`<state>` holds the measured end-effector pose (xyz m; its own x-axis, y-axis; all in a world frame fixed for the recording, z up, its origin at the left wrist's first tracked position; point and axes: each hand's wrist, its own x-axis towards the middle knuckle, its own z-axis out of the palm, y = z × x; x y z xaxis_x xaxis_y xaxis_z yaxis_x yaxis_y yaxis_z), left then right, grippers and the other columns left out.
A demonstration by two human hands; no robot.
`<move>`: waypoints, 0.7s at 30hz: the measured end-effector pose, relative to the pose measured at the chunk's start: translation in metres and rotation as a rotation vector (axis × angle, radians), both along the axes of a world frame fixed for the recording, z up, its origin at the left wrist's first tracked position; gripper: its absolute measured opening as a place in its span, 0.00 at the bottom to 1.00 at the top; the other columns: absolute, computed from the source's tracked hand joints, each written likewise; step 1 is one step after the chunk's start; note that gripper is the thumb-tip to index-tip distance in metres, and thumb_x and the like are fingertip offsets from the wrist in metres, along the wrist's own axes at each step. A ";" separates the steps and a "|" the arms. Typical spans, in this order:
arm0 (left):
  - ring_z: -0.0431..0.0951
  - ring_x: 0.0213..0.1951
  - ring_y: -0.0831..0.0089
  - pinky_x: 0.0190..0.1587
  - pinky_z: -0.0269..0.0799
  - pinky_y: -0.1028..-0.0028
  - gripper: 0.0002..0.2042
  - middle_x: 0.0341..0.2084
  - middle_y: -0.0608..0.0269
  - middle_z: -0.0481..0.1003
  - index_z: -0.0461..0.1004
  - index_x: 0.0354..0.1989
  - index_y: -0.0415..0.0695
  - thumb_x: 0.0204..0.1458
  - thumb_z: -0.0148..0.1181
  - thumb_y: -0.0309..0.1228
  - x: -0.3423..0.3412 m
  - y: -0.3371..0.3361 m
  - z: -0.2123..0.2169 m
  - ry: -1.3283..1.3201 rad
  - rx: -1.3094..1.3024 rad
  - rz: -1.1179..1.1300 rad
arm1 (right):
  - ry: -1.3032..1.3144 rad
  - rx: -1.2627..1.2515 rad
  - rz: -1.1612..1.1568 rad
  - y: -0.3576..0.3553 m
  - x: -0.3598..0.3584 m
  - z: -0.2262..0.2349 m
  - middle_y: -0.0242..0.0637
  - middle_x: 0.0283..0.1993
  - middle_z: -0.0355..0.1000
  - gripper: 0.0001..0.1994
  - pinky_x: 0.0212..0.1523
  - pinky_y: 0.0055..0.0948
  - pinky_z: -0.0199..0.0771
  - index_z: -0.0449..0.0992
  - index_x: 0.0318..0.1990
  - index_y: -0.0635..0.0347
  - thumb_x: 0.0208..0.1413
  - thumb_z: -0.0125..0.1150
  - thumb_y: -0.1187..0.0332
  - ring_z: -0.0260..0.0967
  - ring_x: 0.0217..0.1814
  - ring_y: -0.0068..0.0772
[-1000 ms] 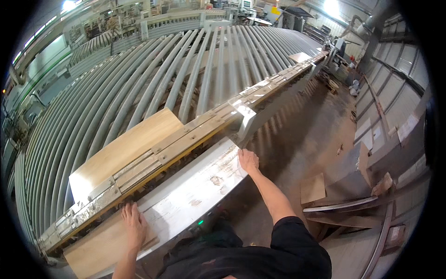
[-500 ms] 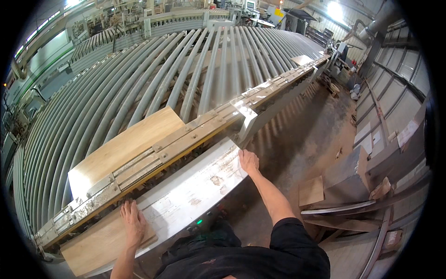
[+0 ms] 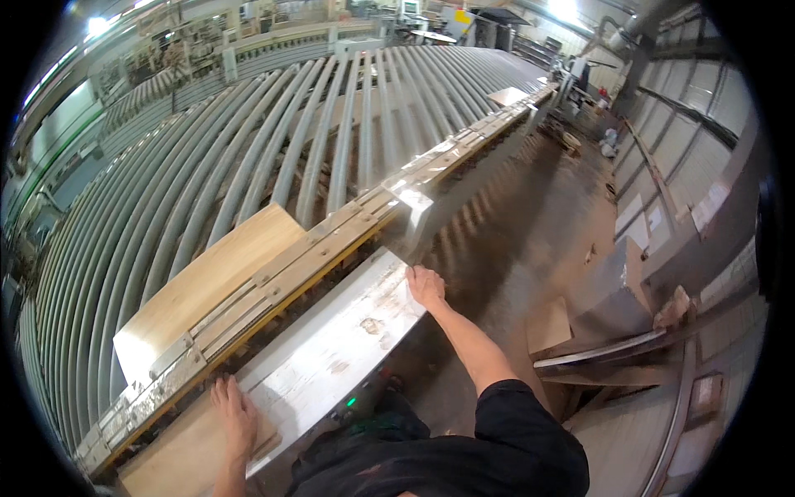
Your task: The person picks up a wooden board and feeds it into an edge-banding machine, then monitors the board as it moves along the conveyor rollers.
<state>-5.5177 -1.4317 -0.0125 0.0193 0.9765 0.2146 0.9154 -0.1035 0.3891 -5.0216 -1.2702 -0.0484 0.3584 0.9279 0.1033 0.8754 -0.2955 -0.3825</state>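
My left hand (image 3: 235, 416) lies flat, fingers stretched out, on a light wooden board (image 3: 175, 446). This board rests at the left on a long white ledge (image 3: 319, 348) in front of me, its surface scuffed with brown wear marks. At the ledge's right end, my right hand (image 3: 426, 287) has its fingers bent over the corner and grips it. Beyond a metal rail (image 3: 248, 298) with a yellow edge, another pale wooden board (image 3: 217, 269) lies across the rollers, glossy at its near left corner.
Grey conveyor rollers (image 3: 364, 124) spread out beyond the rail. A white bracket (image 3: 412, 203) juts from the rail toward the floor on the right. A small board (image 3: 507, 96) lies on the far rollers. To my right stand a grey metal box (image 3: 614, 290) and a wood piece (image 3: 548, 325).
The view has shifted a little, so the rollers and rail sit further left. My hands keep their places on the near board and the ledge's end.
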 end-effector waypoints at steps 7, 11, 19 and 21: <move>0.56 0.60 0.34 0.64 0.49 0.46 0.25 0.57 0.30 0.59 0.61 0.59 0.34 0.49 0.51 0.22 -0.005 -0.002 -0.001 0.060 -0.044 0.007 | 0.041 0.025 0.019 0.002 -0.008 -0.002 0.55 0.36 0.75 0.22 0.45 0.53 0.71 0.75 0.35 0.62 0.62 0.42 0.52 0.72 0.42 0.59; 0.56 0.60 0.34 0.64 0.48 0.47 0.25 0.58 0.31 0.59 0.61 0.59 0.34 0.50 0.51 0.24 -0.003 -0.004 0.002 0.073 -0.031 -0.009 | 0.044 0.013 -0.001 -0.001 -0.005 0.002 0.57 0.35 0.75 0.21 0.44 0.54 0.71 0.75 0.35 0.63 0.62 0.43 0.53 0.73 0.41 0.60; 0.55 0.59 0.32 0.63 0.49 0.45 0.23 0.58 0.29 0.57 0.60 0.59 0.31 0.53 0.49 0.24 -0.003 -0.001 0.000 0.085 -0.041 -0.028 | 0.013 0.050 -0.004 0.000 -0.002 0.000 0.56 0.34 0.75 0.21 0.43 0.53 0.71 0.75 0.33 0.62 0.62 0.44 0.53 0.73 0.40 0.59; 0.55 0.59 0.32 0.63 0.49 0.46 0.23 0.58 0.29 0.58 0.61 0.59 0.32 0.53 0.49 0.24 -0.001 -0.004 0.005 0.079 -0.049 -0.019 | 0.014 0.043 0.006 0.001 -0.004 0.001 0.55 0.34 0.75 0.21 0.43 0.53 0.72 0.75 0.33 0.62 0.62 0.44 0.53 0.73 0.41 0.59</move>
